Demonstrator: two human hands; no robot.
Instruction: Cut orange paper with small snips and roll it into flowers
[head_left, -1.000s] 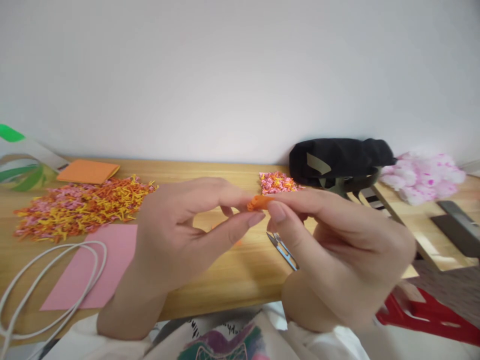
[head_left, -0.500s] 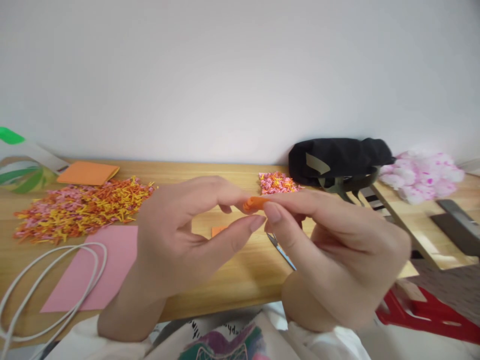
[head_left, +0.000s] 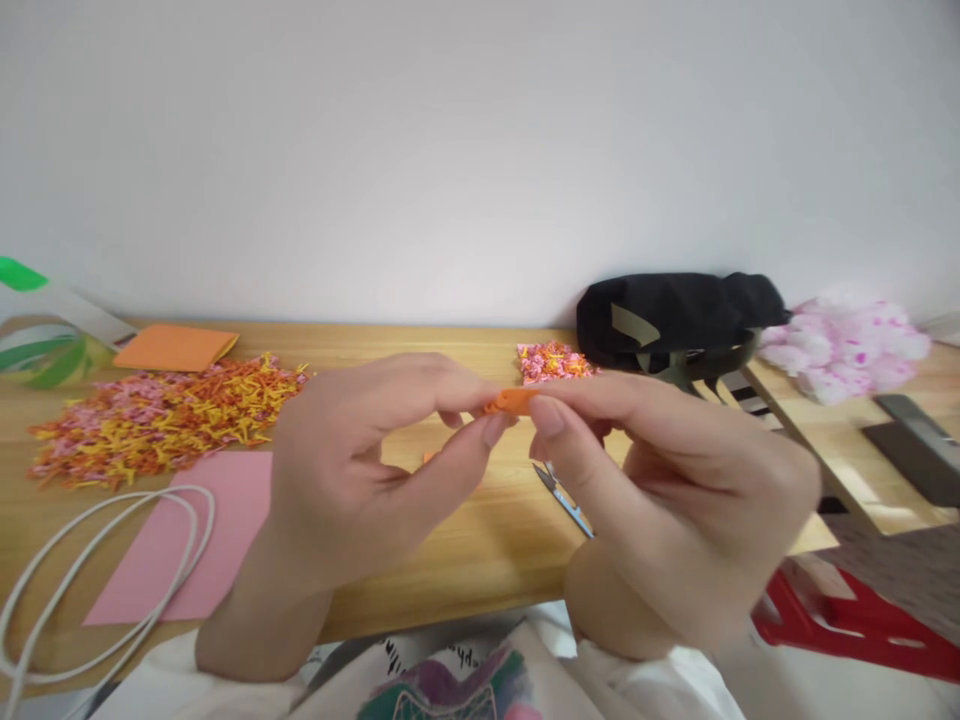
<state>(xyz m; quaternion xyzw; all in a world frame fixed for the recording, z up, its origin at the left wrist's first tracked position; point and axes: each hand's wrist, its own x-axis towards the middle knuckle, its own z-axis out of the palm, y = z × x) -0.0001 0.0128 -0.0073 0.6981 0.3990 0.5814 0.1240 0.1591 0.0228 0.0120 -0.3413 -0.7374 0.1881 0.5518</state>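
My left hand (head_left: 352,480) and my right hand (head_left: 667,490) meet above the wooden table (head_left: 465,560). Both pinch a small folded orange paper piece (head_left: 512,401) between thumb and forefinger. The piece is mostly hidden by my fingertips. Under my hands lie small metal snips (head_left: 564,496) and a scrap of orange paper, nearly hidden. A big pile of tiny pink, yellow and orange folded paper bits (head_left: 161,412) lies to the left, and a smaller pile (head_left: 553,362) sits just behind my fingertips.
A pink paper sheet (head_left: 184,540) and a white cord loop (head_left: 82,580) lie at the front left. Orange paper sheets (head_left: 174,347) and green tape (head_left: 37,350) sit at the back left. A black cloth bundle (head_left: 675,315), a pink fluffy item (head_left: 851,345) and a red stool (head_left: 855,625) are to the right.
My left thumb has closed up onto the orange piece, tightening the pinch. Both hands stay in nearly the same place.
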